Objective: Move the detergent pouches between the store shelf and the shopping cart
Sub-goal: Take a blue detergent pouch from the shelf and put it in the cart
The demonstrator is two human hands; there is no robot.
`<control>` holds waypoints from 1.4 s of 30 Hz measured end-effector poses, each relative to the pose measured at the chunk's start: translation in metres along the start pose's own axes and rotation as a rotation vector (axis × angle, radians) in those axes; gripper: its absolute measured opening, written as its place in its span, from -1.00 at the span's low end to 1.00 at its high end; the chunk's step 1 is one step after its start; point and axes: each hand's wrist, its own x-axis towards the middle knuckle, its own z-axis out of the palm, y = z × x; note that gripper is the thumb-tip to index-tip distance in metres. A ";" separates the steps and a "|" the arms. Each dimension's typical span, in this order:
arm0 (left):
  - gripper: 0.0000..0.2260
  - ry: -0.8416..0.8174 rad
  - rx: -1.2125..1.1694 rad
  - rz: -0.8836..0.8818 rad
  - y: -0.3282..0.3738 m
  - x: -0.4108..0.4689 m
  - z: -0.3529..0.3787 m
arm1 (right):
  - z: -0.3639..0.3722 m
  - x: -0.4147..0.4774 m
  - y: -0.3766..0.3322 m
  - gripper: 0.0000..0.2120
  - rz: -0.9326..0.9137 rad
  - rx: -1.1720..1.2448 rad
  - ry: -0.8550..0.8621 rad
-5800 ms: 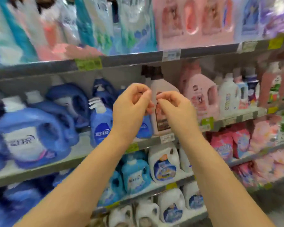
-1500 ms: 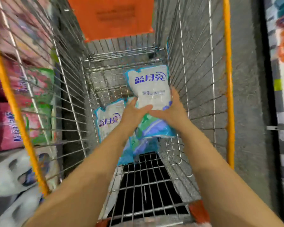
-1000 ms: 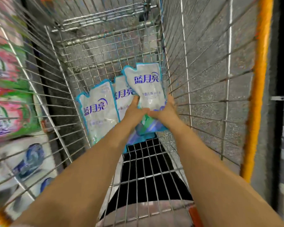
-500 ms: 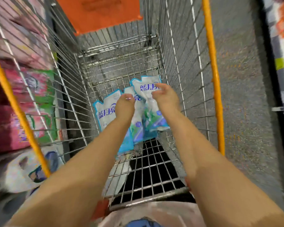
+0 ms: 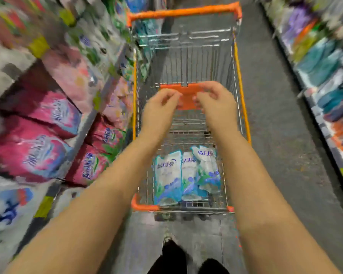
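- I see three detergent pouches (image 5: 189,175) lying flat on the wire floor of the shopping cart (image 5: 244,107), at the end nearest me. They sit side by side with edges overlapping: the left pouch (image 5: 167,177), the middle pouch (image 5: 189,165), and the right pouch (image 5: 207,169).
- Each pouch is white with a teal border and has blue Chinese lettering across its top. Motion blur keeps me from reading it with certainty.
- The cart is steel mesh with an orange rim, and an orange seat flap (image 5: 186,91) stands at mid-basket.
- A grey floor (image 5: 275,135) runs down the aisle. The store shelf (image 5: 91,123) on the left carries pink bags (image 5: 38,151) with blurred white script. The shelves on the right (image 5: 325,56) are a smear of colours.
- My black shoes (image 5: 174,258) show at the bottom edge.
- My left hand (image 5: 158,111) and right hand (image 5: 218,103) hover above the basket, well clear of the pouches.
- The fingers (image 5: 171,95) of both hands are loosely curled, with the tips near each other in front of the flap. They grip nothing.
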 end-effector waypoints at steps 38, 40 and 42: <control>-0.93 1.265 0.675 0.448 0.262 -0.498 -0.574 | 0.379 -0.494 -0.417 -0.75 -0.851 0.441 -0.970; -0.75 1.265 0.772 0.321 0.263 -0.484 -0.595 | 0.413 -0.483 -0.427 -0.64 -0.872 0.406 -0.997; -0.51 1.242 0.888 0.155 0.263 -0.468 -0.616 | 0.448 -0.469 -0.438 -0.50 -0.884 0.342 -1.029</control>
